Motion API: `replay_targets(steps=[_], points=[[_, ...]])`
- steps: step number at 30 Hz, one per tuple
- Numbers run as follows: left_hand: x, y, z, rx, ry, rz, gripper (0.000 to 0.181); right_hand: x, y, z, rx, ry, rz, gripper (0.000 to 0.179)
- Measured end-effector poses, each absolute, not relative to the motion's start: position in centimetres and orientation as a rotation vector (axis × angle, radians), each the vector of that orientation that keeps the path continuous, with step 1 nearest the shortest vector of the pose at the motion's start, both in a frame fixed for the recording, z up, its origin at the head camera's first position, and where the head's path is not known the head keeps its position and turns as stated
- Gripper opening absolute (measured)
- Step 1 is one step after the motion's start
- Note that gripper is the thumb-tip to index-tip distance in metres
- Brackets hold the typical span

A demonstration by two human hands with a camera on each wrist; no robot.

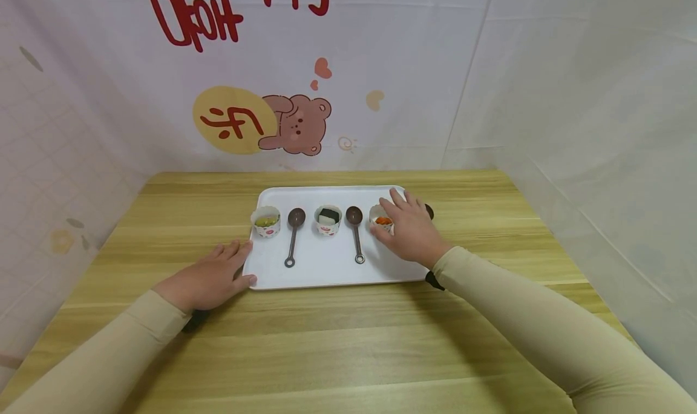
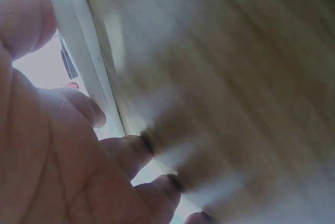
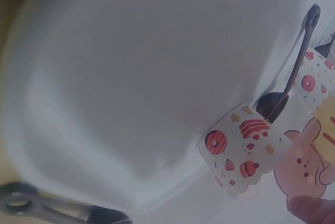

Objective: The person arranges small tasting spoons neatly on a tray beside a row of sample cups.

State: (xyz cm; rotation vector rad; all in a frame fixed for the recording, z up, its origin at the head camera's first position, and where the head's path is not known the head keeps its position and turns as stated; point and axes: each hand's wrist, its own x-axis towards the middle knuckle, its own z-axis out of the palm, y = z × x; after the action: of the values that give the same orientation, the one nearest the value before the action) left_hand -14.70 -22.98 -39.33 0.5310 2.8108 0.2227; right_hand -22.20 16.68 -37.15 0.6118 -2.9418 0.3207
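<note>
A white tray [image 1: 323, 269] lies on the wooden table. My left hand [image 1: 209, 276] rests at its left edge, thumb over the near left corner and fingers along the side. Over the right part of the tray, my right hand [image 1: 412, 227] hovers with fingers spread, partly covering a paper cup [image 1: 374, 214] of orange pieces. At the left stands a paper cup [image 1: 267, 226] with yellow-green food, and in the middle a paper cup [image 1: 328, 229] with dark and white pieces. Brown measuring spoons [image 1: 294, 238] [image 1: 356, 235] lie between the cups.
Another brown spoon [image 3: 57, 205] lies on the table just beyond the tray's right edge, mostly behind my right hand in the head view. White cloth [image 1: 408, 99] with a printed bear [image 1: 302, 126] hangs behind the table [image 1: 327, 341]. More pale cloth encloses both sides.
</note>
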Motion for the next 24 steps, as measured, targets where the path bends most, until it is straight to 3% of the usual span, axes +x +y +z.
replay_targets(steps=[15,24], points=[[-14.6,-23.0,-39.4,0.523,2.821,0.240,0.078,-22.2,17.2,-37.2,0.577,-3.026,0.233,0.085],[-14.6,-22.9,-39.4,0.535,2.827,0.243,0.079,-22.3,17.7,-37.9,0.579,-3.025,0.228,0.086]])
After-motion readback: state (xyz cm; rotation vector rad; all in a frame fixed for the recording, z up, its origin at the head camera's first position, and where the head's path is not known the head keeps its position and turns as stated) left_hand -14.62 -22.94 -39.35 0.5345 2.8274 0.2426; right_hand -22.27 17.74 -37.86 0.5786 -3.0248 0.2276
